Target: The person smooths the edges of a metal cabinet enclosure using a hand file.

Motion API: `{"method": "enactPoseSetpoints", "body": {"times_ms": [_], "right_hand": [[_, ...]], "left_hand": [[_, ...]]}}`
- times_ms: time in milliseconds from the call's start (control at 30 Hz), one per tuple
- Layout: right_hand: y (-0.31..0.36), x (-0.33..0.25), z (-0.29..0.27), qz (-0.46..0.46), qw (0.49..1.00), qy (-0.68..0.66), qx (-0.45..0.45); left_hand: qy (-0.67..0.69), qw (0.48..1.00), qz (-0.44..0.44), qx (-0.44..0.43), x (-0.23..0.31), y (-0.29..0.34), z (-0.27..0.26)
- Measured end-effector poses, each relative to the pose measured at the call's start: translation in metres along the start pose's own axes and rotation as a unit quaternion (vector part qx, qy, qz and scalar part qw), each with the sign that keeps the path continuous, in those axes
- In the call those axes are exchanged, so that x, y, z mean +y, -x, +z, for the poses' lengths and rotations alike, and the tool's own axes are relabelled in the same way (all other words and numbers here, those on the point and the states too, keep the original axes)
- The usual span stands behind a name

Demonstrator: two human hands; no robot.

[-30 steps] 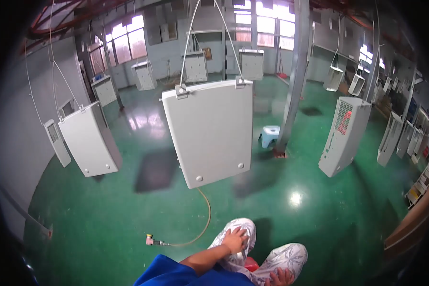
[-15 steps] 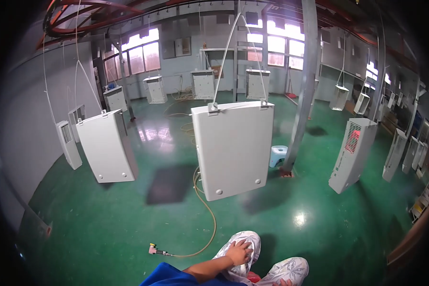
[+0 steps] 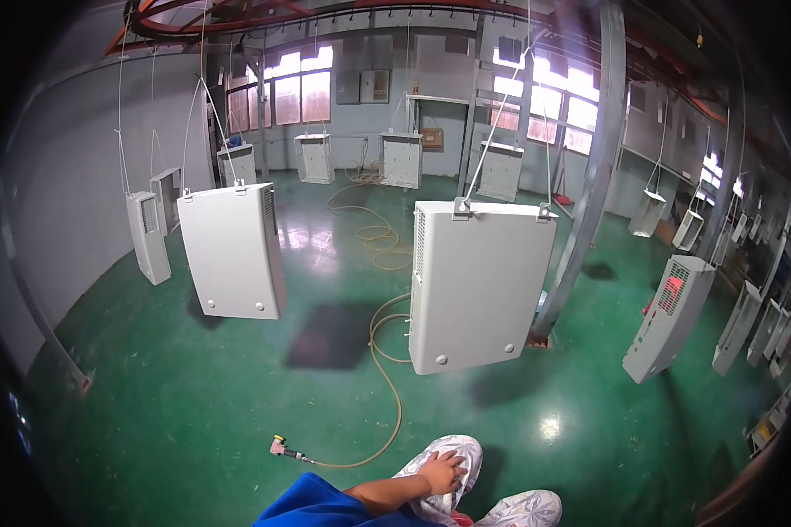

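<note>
My left hand (image 3: pixel 444 474) lies on my left knee (image 3: pixel 457 445), fingers spread, holding nothing. The knee is covered in white patterned trousers, and a blue sleeve (image 3: pixel 312 502) covers my upper arm. My right hand is out of the picture; only the right knee (image 3: pixel 532 508) shows on that side. Ahead hangs a large white metal casing (image 3: pixel 483 290) on two wires, clear of the floor. Left of my knees, a small pink air tool (image 3: pixel 279 447) with a yellow part rests on the floor, joined to a tan hose (image 3: pixel 399 413).
Another white casing (image 3: pixel 228 255) hangs to the left, and a vented one (image 3: pixel 672 316) to the right. Several more hang farther back. A grey steel post (image 3: pixel 589 176) stands behind the middle casing. Hose coils (image 3: pixel 378 233) lie on the green floor (image 3: pixel 176 395).
The view has turned a little left, so the casings sit farther right. The middle casing now shows its vented left side. My right hand, partly visible before, has left the picture.
</note>
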State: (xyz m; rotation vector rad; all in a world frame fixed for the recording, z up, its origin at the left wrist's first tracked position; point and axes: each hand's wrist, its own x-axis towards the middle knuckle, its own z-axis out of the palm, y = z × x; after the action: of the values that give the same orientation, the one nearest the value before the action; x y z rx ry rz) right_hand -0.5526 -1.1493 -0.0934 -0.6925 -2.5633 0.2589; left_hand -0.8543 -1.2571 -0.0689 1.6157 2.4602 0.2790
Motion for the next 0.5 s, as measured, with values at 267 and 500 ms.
{"method": "enactPoseSetpoints", "body": {"times_ms": [267, 500], "right_hand": [[0.008, -0.031, -0.004, 0.021, 1.000, 0.010, 0.001], [-0.005, -0.046, 0.014, 0.059, 0.997, -0.047, 0.008]], "left_hand": [[0.005, 1.000, 0.017, -0.008, -0.016, 0.017, -0.001], [0.027, 0.999, 0.016, 0.013, -0.041, 0.023, -0.004]]}}
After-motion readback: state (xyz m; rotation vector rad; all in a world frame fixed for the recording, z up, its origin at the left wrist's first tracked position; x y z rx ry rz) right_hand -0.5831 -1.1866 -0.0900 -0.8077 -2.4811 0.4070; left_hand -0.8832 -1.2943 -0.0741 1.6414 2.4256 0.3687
